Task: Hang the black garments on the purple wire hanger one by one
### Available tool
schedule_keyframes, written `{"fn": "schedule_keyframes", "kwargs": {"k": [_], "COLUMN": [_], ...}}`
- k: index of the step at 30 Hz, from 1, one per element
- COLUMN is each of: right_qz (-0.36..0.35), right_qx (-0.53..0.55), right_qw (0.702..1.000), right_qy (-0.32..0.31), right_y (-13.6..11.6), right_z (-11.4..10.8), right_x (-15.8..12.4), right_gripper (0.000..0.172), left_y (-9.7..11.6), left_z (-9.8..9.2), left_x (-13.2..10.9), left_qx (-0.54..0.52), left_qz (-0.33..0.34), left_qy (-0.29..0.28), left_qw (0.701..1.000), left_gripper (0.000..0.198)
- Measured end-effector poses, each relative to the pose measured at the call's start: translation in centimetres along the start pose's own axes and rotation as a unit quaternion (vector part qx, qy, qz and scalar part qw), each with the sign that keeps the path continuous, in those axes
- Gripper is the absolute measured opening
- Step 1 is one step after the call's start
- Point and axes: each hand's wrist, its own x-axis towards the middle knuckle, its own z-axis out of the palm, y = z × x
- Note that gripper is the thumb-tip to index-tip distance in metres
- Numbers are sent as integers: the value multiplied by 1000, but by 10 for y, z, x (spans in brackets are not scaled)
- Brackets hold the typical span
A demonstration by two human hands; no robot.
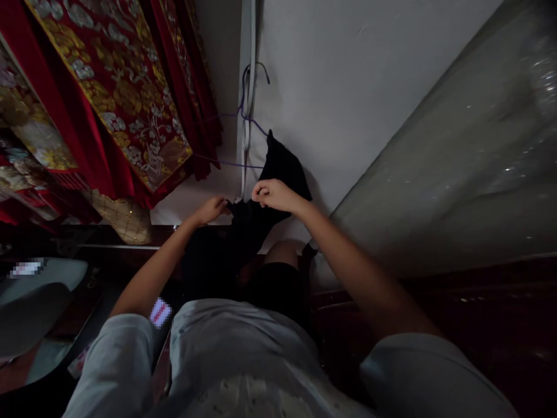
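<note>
A black garment (285,168) hangs in front of me against a white wall, near a purple clothes hanger (244,116) that hooks onto a pale vertical strip. My right hand (272,194) is closed in a pinch on the garment's upper edge. My left hand (213,209) is closed on the garment's left edge, just left of the right hand. The lower part of the cloth droops into shadow above my knee.
Red and gold embroidered cloths (126,93) hang at the upper left. A large grey plastic-wrapped panel (456,174) leans along the right. A dark wooden ledge (122,238) runs below the wall, and a grey seat-like shape (39,296) sits at the left.
</note>
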Motion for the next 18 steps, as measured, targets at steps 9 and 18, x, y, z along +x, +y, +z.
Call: {"fn": "schedule_keyframes", "kwargs": {"k": [9, 18], "right_qz": [90, 135], "right_qx": [198, 435], "right_qw": [974, 890], "right_qy": [-65, 0], "right_y": [-20, -46], "right_z": [16, -8], "right_x": [-13, -21], "right_gripper": [23, 27], "left_y": [81, 50], "left_z": [13, 18], "left_x": [14, -10], "left_qx": [30, 13], "left_qz": [290, 125], "left_qy": [52, -144], "left_qw": [955, 981], "left_gripper": [31, 66]}}
